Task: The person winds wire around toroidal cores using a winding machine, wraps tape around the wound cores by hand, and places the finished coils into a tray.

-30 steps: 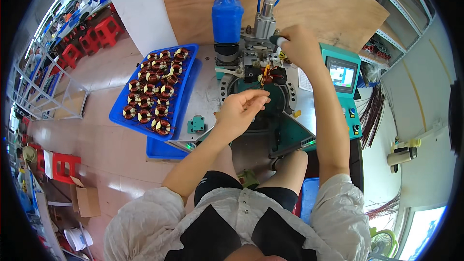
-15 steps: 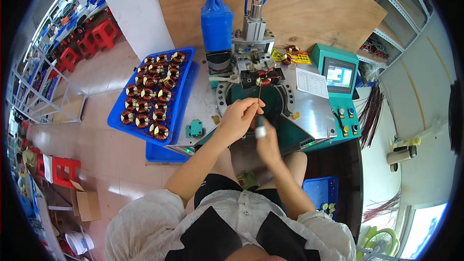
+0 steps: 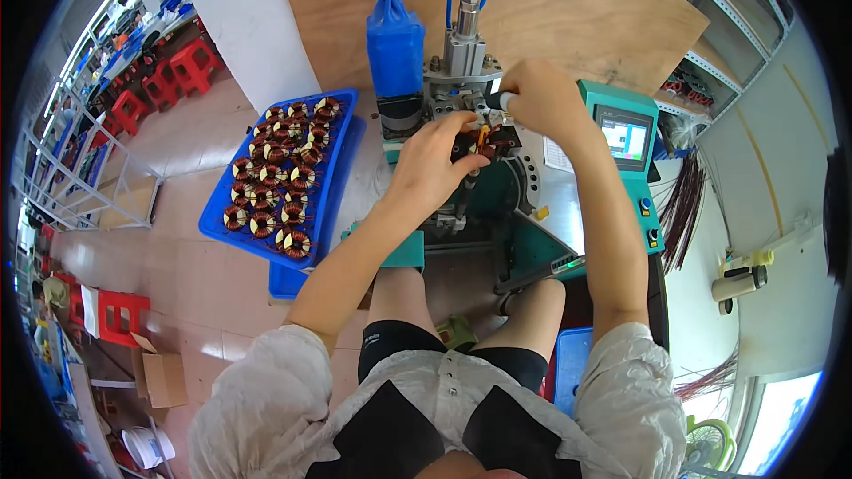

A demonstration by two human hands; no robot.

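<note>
A wire-wound toroidal coil (image 3: 485,138) sits at the clamp of the winding machine (image 3: 465,58), partly covered by my fingers. My left hand (image 3: 432,160) is closed around its left side, thumb below and fingers above. Beyond it to the right, my right hand (image 3: 543,99) is curled near the machine's metal fixture. A short dark piece (image 3: 493,101) with a white band beside it shows at those fingers; its kind I cannot make out. Below the coil, a dark upright rod (image 3: 465,193) stands in the machine's ring opening.
On the left, a blue tray (image 3: 213,220) bears several wound coils (image 3: 293,242). A green control box with a screen (image 3: 621,138) stands at the right. A blue bin (image 3: 572,364) is below right, and red stools (image 3: 192,64) are on the floor far left.
Both hands have moved away from me, from below the coil up to it and the fixture. The right hand has travelled farthest. The ring's front left part has shifted, leaving a gap.
</note>
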